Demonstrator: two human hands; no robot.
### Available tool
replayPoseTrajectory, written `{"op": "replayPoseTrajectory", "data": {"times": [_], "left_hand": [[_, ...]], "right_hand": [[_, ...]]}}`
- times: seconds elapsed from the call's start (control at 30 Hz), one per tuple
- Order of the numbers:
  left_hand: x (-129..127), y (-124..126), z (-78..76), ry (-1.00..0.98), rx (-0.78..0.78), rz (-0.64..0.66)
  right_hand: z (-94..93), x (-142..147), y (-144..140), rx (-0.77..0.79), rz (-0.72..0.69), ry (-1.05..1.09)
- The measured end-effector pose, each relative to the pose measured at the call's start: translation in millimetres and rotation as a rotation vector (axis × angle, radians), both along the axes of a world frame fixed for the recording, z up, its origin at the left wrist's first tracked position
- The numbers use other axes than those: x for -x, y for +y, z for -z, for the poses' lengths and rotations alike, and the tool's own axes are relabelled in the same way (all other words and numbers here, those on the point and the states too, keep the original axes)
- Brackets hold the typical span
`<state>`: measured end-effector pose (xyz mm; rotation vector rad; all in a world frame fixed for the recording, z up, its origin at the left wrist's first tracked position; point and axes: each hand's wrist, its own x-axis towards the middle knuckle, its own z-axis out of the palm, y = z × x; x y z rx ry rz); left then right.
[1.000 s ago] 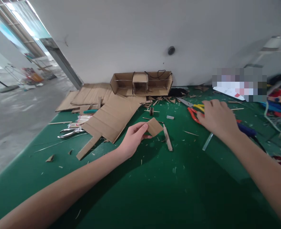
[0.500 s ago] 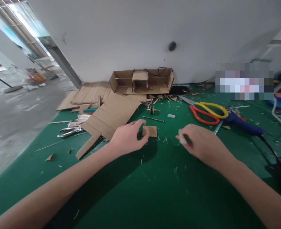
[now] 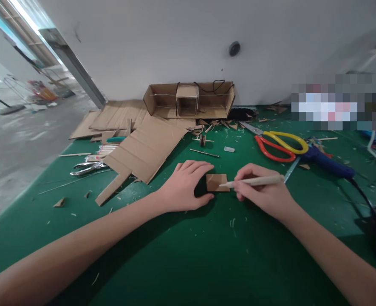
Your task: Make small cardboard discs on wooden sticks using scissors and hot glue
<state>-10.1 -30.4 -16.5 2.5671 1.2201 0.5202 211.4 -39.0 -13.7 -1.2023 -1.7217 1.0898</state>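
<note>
A small square of brown cardboard (image 3: 217, 182) lies flat on the green tabletop (image 3: 188, 255), between my two hands. My left hand (image 3: 188, 187) is spread at its left side, thumb below and fingers above, and appears to hold nothing. My right hand (image 3: 261, 189) grips a pale, tapered pen (image 3: 261, 180) like a writing tool. The pen's pointed tip is over the right half of the cardboard; whether it touches cannot be made out.
Behind lie a thin metal rod (image 3: 204, 153), a clear plastic piece (image 3: 229, 149) and a small wheel on a stick (image 3: 202, 140). Scissors (image 3: 285, 142) and a blue glue gun (image 3: 329, 163) are right; cardboard sheets (image 3: 149, 144) and pliers (image 3: 89, 167) left. A cardboard box (image 3: 162, 104) stands by the wall.
My left hand has moved right and spread beside the cardboard square, which now sits further right. My right hand has turned the pen, bringing its tip over the square.
</note>
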Motion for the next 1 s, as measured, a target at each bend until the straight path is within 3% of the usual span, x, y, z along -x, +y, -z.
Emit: {"op": "replayPoseTrajectory", "data": {"times": [0.07,0.27,1.0], "left_hand": [[0,0,-0.2,-0.004,-0.019,-0.03],[0,4,0.8,0.025,0.004,0.003],[0,5,3.9,0.029,0.014,-0.011]], "right_hand": [[0.8,6,-1,-0.035,-0.006,-0.115],[6.4,18,6,0.115,-0.161,-0.077],[8.8,14,10,0.072,-0.194,-0.183]]}}
